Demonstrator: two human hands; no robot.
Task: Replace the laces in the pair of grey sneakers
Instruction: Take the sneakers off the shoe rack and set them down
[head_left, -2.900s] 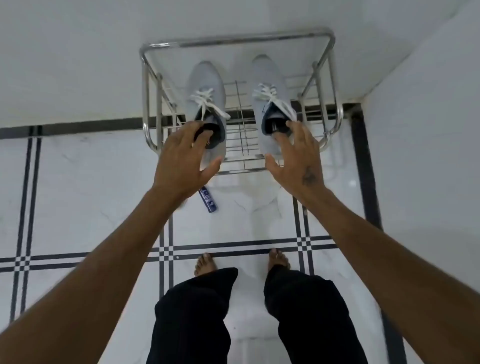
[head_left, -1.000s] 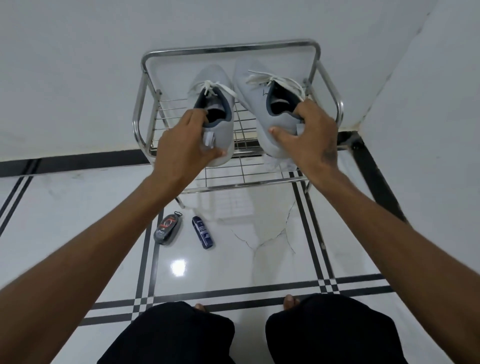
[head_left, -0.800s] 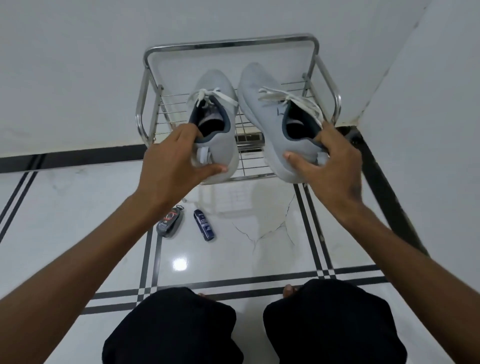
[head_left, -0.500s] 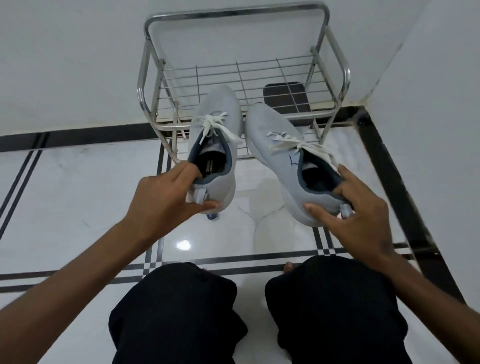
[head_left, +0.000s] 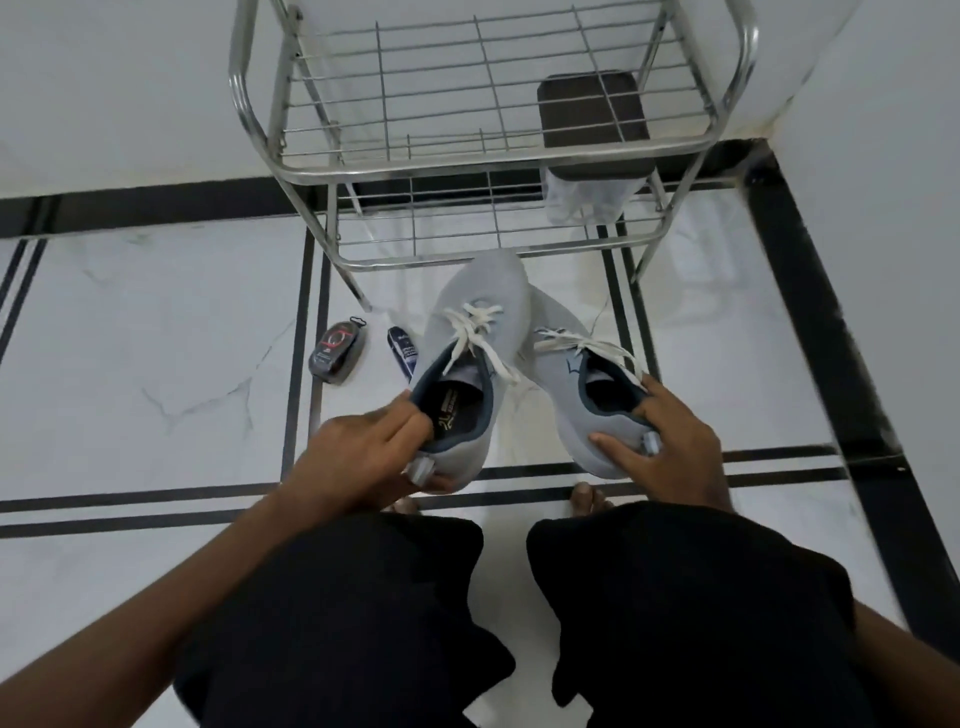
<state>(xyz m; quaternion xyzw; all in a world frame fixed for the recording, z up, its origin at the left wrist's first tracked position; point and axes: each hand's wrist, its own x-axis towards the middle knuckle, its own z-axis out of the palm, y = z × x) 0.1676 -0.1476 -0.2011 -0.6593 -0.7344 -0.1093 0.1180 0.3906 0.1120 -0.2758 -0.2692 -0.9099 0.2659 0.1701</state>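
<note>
While both sneakers hang above the floor, toes pointing away:
Left hand (head_left: 363, 457): grips left sneaker (head_left: 467, 374) heel.
Right hand (head_left: 670, 447): grips right sneaker (head_left: 566, 384) heel.
Laces (head_left: 475, 332): white, threaded.
Beyond: wire rack (head_left: 467, 171).

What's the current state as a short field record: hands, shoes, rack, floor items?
left hand: grips heel of left grey mesh sneaker
right hand: grips heel of right grey mesh sneaker
white laces: threaded in both shoes
steel wire shoe rack: no sneakers on it
floor items: dark oval polish container, small blue tube
</note>
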